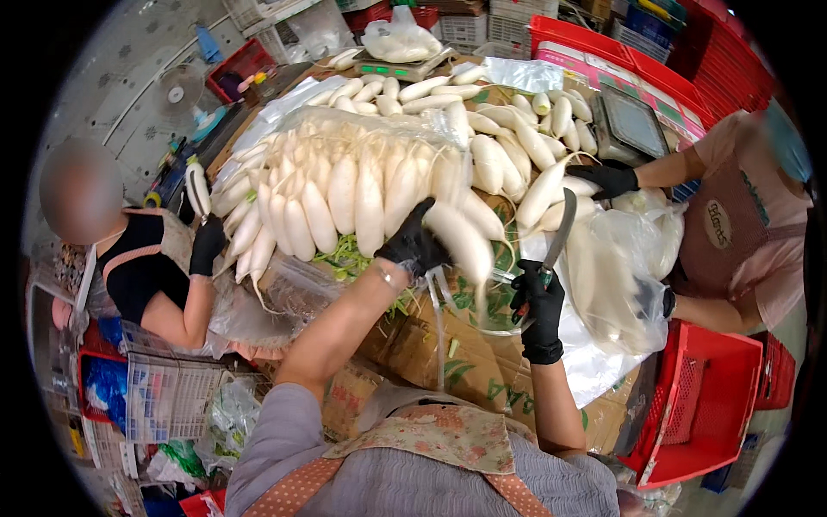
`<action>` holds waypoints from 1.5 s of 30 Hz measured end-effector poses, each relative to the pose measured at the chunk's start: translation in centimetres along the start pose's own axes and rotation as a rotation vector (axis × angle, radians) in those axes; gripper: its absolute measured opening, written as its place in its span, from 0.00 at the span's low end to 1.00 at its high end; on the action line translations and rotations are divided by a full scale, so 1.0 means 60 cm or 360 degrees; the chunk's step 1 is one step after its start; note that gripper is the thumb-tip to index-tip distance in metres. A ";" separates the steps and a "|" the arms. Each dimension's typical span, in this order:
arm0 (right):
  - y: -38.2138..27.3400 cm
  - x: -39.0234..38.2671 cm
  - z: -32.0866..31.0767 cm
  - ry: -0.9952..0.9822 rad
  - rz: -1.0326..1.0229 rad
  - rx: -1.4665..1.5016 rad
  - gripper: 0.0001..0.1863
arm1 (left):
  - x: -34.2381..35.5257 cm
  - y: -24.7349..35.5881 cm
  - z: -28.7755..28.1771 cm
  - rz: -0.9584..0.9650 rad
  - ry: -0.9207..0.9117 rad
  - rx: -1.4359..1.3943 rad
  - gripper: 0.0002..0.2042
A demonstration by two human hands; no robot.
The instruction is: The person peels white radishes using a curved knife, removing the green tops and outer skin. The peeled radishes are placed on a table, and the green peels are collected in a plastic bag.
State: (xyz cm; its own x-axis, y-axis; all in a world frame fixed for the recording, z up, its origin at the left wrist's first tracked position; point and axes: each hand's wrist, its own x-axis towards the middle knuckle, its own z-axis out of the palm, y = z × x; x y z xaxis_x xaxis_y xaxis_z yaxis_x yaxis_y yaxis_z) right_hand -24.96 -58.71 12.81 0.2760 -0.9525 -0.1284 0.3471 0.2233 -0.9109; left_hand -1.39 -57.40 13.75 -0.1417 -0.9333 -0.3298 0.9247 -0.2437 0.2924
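Note:
My left hand (415, 244), in a black glove, is closed on the thick end of a white daikon radish (461, 239). The radish is smeared by motion, and its thin root tip points down over the cardboard. In my black-gloved right hand (540, 314) is the dark handle of a knife (563, 226), its curved blade pointing up and away from me. Beyond my left hand lies a dense stack of daikon radishes (340, 194), partly under clear plastic. Green leaf trimmings (349, 257) lie beside my left wrist.
A person (155, 276) at the left holds a radish (197, 188). Another person (732, 207) at the right has gloved hands by a clear bag of radishes (607, 276). Cardboard (413, 345) covers the near tabletop. A red crate (702, 405) stands at lower right; a scale (629, 121) sits behind.

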 end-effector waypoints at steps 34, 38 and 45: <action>-0.011 -0.042 -0.098 0.0666 -0.0433 -0.0223 0.09 | -0.071 -0.031 -0.143 0.1647 0.0711 0.2070 0.24; 0.063 -0.051 -0.037 0.0099 -0.0398 -0.0889 0.12 | -0.170 -0.012 -0.126 0.1597 0.0845 0.0473 0.19; 0.104 -0.075 0.149 -0.0715 -0.0809 -0.1417 0.15 | -0.260 -0.040 -0.136 0.1484 0.0722 -0.0174 0.28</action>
State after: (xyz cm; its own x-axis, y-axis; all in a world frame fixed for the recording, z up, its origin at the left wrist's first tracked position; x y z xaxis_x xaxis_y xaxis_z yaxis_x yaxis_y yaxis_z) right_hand -16.00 -51.18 11.20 0.6455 -0.6897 0.3282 -0.2040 -0.5698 -0.7961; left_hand 1.48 -40.11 10.85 0.7705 -0.5466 -0.3280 0.6291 0.5694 0.5291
